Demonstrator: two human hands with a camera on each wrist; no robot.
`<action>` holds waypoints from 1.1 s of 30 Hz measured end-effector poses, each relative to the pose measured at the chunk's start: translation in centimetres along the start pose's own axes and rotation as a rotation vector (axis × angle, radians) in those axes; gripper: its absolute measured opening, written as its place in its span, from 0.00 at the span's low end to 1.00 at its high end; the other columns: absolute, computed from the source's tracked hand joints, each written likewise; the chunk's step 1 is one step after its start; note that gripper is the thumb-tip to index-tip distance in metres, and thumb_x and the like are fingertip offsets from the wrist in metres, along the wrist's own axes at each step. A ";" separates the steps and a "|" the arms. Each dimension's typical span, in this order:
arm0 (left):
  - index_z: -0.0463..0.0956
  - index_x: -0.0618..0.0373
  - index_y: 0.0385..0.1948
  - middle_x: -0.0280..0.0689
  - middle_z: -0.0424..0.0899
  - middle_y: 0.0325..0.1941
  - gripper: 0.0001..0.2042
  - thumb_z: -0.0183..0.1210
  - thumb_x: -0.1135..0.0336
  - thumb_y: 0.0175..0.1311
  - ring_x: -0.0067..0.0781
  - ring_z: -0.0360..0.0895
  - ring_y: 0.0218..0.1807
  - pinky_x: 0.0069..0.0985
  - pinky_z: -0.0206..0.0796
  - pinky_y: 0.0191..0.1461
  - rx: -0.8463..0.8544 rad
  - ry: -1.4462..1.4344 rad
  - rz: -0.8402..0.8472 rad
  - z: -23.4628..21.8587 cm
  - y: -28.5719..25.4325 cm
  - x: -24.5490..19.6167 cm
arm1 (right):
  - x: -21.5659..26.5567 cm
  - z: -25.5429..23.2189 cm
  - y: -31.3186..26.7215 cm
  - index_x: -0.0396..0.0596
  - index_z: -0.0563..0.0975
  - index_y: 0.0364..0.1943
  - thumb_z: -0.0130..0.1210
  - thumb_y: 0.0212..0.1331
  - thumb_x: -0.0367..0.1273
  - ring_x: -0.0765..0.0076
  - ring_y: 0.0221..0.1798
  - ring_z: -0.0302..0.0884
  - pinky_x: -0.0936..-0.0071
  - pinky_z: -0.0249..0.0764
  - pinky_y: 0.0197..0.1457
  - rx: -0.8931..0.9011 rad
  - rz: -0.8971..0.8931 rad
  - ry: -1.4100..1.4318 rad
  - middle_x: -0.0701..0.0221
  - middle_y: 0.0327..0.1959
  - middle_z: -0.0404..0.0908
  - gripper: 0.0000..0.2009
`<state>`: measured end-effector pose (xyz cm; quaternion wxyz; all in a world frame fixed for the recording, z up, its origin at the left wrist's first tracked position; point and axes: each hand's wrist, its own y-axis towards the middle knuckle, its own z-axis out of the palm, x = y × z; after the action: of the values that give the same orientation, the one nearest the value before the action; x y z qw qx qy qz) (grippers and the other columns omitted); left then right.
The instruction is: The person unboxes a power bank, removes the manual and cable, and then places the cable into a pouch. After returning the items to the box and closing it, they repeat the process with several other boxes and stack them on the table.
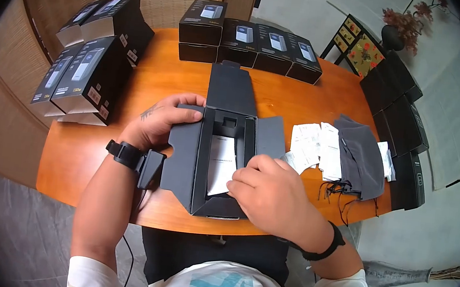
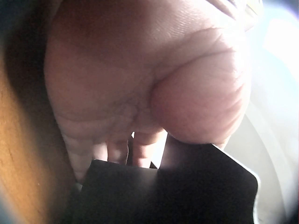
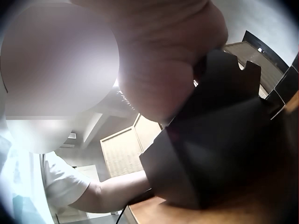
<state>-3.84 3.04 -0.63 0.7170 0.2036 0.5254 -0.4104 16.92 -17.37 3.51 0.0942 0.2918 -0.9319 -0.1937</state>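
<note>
An opened black box lies near the table's front edge with its flaps spread, and a white leaflet rests inside it. The left hand grips the box's upper left side, thumb over the flap; in the left wrist view that hand arches over the dark cardboard. At the box's lower right, the right hand has curled fingers at the leaflet's edge; whether they pinch it is hidden. The right wrist view shows the right hand against the black box.
Closed black boxes stand at the left, at the back and along the right edge of the wooden table. White papers and dark grey pouches with cords lie right of the opened box.
</note>
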 end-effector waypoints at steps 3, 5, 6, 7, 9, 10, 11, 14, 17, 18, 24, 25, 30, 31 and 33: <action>0.75 0.59 0.54 0.35 0.84 0.45 0.21 0.66 0.65 0.60 0.24 0.83 0.41 0.23 0.78 0.47 -0.018 0.039 0.014 0.3 0.1 -0.1 | -0.4 -1.0 0.4 0.48 0.85 0.35 0.61 0.57 0.31 0.62 0.45 0.77 0.67 0.75 0.44 0.092 0.018 0.064 0.73 0.37 0.83 0.05; 0.75 0.60 0.55 0.35 0.84 0.45 0.21 0.66 0.65 0.60 0.24 0.83 0.41 0.23 0.78 0.48 -0.009 0.047 0.015 0.3 0.0 -0.1 | -1.1 -1.9 0.2 0.46 0.85 0.37 0.62 0.56 0.30 0.58 0.46 0.78 0.64 0.76 0.47 0.061 -0.004 0.162 0.71 0.40 0.84 0.07; 0.75 0.60 0.55 0.35 0.84 0.45 0.21 0.66 0.65 0.61 0.24 0.83 0.42 0.23 0.78 0.48 -0.002 0.041 0.015 0.3 0.0 -0.1 | -1.4 -2.2 -0.1 0.45 0.85 0.39 0.63 0.56 0.30 0.57 0.46 0.79 0.63 0.77 0.48 0.049 -0.017 0.214 0.70 0.42 0.84 0.08; 0.75 0.60 0.55 0.35 0.84 0.46 0.21 0.66 0.65 0.61 0.24 0.83 0.42 0.23 0.78 0.49 0.002 0.032 0.015 0.4 0.0 -0.1 | -1.9 -2.7 -0.8 0.43 0.85 0.41 0.63 0.56 0.29 0.55 0.47 0.79 0.62 0.77 0.49 0.001 0.074 0.209 0.67 0.44 0.84 0.09; 0.76 0.60 0.55 0.36 0.84 0.47 0.21 0.66 0.64 0.61 0.24 0.82 0.44 0.24 0.77 0.51 0.007 0.019 0.017 0.1 -0.1 0.1 | -2.6 -3.6 -2.0 0.40 0.84 0.45 0.64 0.56 0.28 0.52 0.48 0.81 0.61 0.78 0.51 -0.094 0.257 0.198 0.62 0.47 0.84 0.12; 0.76 0.60 0.56 0.36 0.84 0.48 0.21 0.65 0.64 0.61 0.25 0.82 0.45 0.24 0.76 0.53 0.012 0.018 0.017 -0.2 0.1 0.3 | -2.5 -3.2 -2.4 0.39 0.83 0.46 0.63 0.57 0.28 0.51 0.47 0.81 0.61 0.78 0.52 -0.111 0.392 0.250 0.61 0.48 0.83 0.13; 0.76 0.60 0.56 0.36 0.84 0.48 0.21 0.65 0.64 0.62 0.25 0.82 0.46 0.24 0.75 0.54 0.023 0.021 0.016 -0.4 0.3 0.4 | -2.3 -2.5 -3.0 0.38 0.82 0.48 0.63 0.58 0.28 0.50 0.47 0.81 0.62 0.78 0.52 -0.132 0.533 0.298 0.59 0.48 0.83 0.14; 0.76 0.60 0.57 0.35 0.83 0.50 0.22 0.65 0.64 0.62 0.25 0.80 0.50 0.24 0.72 0.59 -0.012 0.097 0.032 -0.2 0.1 0.1 | -0.9 -1.8 -4.2 0.38 0.77 0.56 0.63 0.62 0.31 0.52 0.47 0.81 0.63 0.79 0.51 -0.079 0.581 0.311 0.56 0.52 0.78 0.20; 0.76 0.57 0.57 0.33 0.83 0.48 0.22 0.65 0.62 0.62 0.25 0.81 0.45 0.24 0.75 0.51 -0.017 0.134 0.055 -0.3 0.1 0.2 | -0.2 -1.9 -4.6 0.39 0.76 0.58 0.64 0.62 0.33 0.54 0.47 0.82 0.63 0.78 0.50 -0.168 0.618 0.430 0.56 0.52 0.78 0.22; 0.76 0.58 0.56 0.33 0.83 0.48 0.22 0.64 0.63 0.61 0.25 0.81 0.46 0.23 0.74 0.53 -0.027 0.113 0.062 0.0 0.1 0.2 | -0.6 -1.7 -5.3 0.40 0.76 0.58 0.65 0.62 0.34 0.54 0.47 0.82 0.63 0.78 0.50 -0.250 0.626 0.470 0.56 0.52 0.78 0.22; 0.76 0.60 0.53 0.34 0.82 0.48 0.21 0.64 0.61 0.59 0.23 0.80 0.49 0.20 0.71 0.57 -0.053 0.159 0.061 1.0 -0.1 -0.3 | -7.4 -6.5 -12.7 0.39 0.82 0.48 0.64 0.59 0.33 0.44 0.54 0.79 0.56 0.75 0.59 -0.315 0.914 -0.192 0.55 0.50 0.82 0.15; 0.76 0.60 0.53 0.34 0.82 0.48 0.22 0.64 0.60 0.59 0.24 0.80 0.49 0.21 0.71 0.58 -0.052 0.159 0.050 1.2 -0.2 -0.4 | -8.4 -7.4 -14.6 0.39 0.82 0.48 0.64 0.58 0.33 0.44 0.55 0.79 0.55 0.75 0.60 -0.258 0.951 -0.333 0.56 0.50 0.82 0.16; 0.76 0.59 0.53 0.36 0.82 0.50 0.24 0.70 0.58 0.57 0.27 0.79 0.52 0.24 0.69 0.62 -0.054 0.407 0.071 0.9 -0.2 -0.9 | -8.7 -10.3 -19.9 0.38 0.82 0.51 0.63 0.55 0.30 0.45 0.58 0.77 0.56 0.73 0.65 0.082 1.071 -0.384 0.56 0.53 0.82 0.19; 0.77 0.59 0.53 0.36 0.82 0.50 0.23 0.71 0.60 0.57 0.28 0.79 0.52 0.25 0.69 0.62 -0.066 0.507 0.103 0.6 -0.2 -1.2 | -8.5 -9.9 -20.5 0.38 0.82 0.51 0.62 0.54 0.29 0.45 0.58 0.77 0.57 0.73 0.65 0.066 1.027 -0.401 0.56 0.53 0.82 0.19; 0.77 0.59 0.52 0.38 0.83 0.51 0.21 0.72 0.64 0.57 0.30 0.79 0.55 0.28 0.67 0.67 -0.078 0.612 0.158 -0.2 -0.1 -1.5 | -8.1 -9.1 -20.9 0.39 0.83 0.47 0.58 0.53 0.26 0.48 0.58 0.78 0.58 0.74 0.64 0.001 0.978 -0.451 0.58 0.51 0.83 0.16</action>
<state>-4.17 3.72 0.66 0.5625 0.3302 0.7146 -0.2528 36.78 -31.24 2.55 -0.0294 -0.2252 -0.9562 -0.1846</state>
